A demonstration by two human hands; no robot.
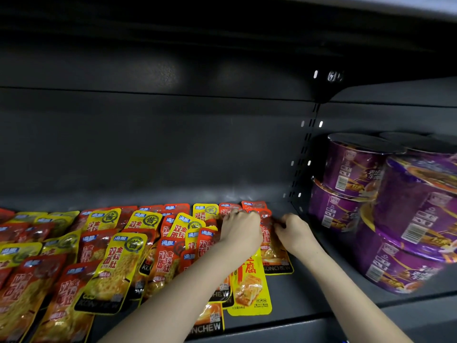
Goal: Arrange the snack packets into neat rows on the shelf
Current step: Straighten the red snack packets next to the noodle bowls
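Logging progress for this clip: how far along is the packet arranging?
Roughly midway. Done: the back-row packets lie in a fairly even line. In hand: the left hand and right hand grip red packets at the right end. Remaining: the front packets lie overlapped and skewed, with a yellow tofu packet loose.

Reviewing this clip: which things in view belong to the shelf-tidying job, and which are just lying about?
Job: red foil snack packets, yellow foil snack packets, dark grey metal shelf, left hand and right hand, both gripping red packets at the back right.
Lying about: stacked purple instant-noodle bowls, right of the packets.
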